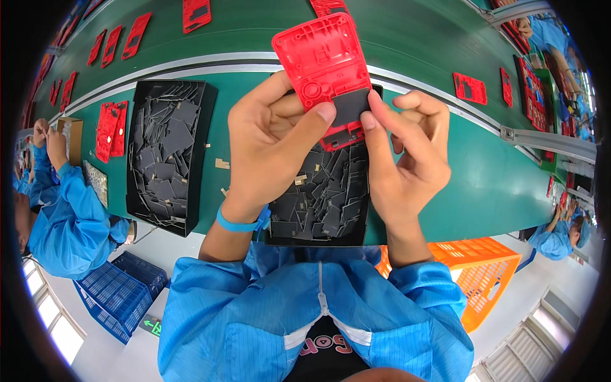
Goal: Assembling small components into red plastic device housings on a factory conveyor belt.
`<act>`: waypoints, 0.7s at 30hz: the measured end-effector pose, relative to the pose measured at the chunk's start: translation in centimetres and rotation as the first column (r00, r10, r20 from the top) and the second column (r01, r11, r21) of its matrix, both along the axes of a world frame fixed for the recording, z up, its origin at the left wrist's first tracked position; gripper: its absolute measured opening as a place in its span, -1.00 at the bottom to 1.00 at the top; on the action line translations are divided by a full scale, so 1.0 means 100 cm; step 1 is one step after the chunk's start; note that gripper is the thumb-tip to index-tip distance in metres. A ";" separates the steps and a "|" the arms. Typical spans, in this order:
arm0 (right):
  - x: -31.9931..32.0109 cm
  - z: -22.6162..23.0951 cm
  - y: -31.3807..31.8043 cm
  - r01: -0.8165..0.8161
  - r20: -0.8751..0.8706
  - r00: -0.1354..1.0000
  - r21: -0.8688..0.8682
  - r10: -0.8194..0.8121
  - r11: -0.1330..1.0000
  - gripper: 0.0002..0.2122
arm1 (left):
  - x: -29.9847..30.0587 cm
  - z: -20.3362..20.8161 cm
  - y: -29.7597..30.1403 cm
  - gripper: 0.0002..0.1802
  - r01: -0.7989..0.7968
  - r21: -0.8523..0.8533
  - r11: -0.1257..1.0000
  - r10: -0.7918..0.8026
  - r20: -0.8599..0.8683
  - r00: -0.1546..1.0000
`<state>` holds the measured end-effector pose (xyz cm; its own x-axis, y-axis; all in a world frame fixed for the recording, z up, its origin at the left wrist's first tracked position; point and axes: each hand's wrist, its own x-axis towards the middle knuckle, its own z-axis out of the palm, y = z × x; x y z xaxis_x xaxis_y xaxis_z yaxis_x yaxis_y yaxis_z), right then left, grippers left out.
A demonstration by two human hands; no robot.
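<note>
A red plastic housing, its ribbed inner side facing up, is held above the bench in my left hand, with the thumb pressing near its lower middle. Across that lower part lies a dark grey rectangular pad. My right hand pinches the pad's right edge between thumb and forefinger, against the housing. A second dark patch shows on the housing below the pad. Beneath my hands sits a black tray full of loose dark pads, partly hidden by my left hand and wrist.
Left of my hands stands another black tray of dark pads. Beyond it lie red housings. A green conveyor carries more red parts past a metal rail. An orange crate and a blue crate stand below. A co-worker works at left.
</note>
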<state>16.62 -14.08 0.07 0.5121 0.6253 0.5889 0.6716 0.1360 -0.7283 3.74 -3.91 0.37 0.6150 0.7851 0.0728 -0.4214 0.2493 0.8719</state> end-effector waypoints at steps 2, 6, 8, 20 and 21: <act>-0.001 -0.004 0.002 0.009 0.072 0.997 0.033 -0.012 0.999 -0.71 | -0.001 0.000 0.000 -0.59 0.003 -0.006 1.000 -0.003 0.007 1.000; -0.006 -0.012 0.003 0.059 0.214 0.974 0.046 -0.068 0.997 -0.66 | 0.000 0.001 -0.001 -0.62 -0.010 -0.007 1.000 0.011 0.017 1.000; -0.009 -0.013 0.004 0.064 0.274 0.959 0.033 -0.070 0.997 -0.65 | -0.003 0.002 -0.002 -0.64 -0.030 -0.014 0.999 0.030 0.004 1.000; -0.002 0.001 0.000 -0.291 -0.599 0.748 0.089 0.285 0.953 -0.95 | -0.004 0.000 -0.004 -0.57 -0.017 0.055 0.998 0.019 -0.039 0.999; 0.000 0.000 -0.001 -0.346 -0.561 0.763 0.066 0.322 0.936 -0.97 | -0.003 0.000 -0.005 -0.54 -0.029 0.071 0.997 0.030 -0.019 0.999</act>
<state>16.65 -14.23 0.04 0.4959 0.8345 0.2402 0.0672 0.2389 -0.9687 3.47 -4.46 0.41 0.5934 0.7964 0.1170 -0.4100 0.1739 0.8953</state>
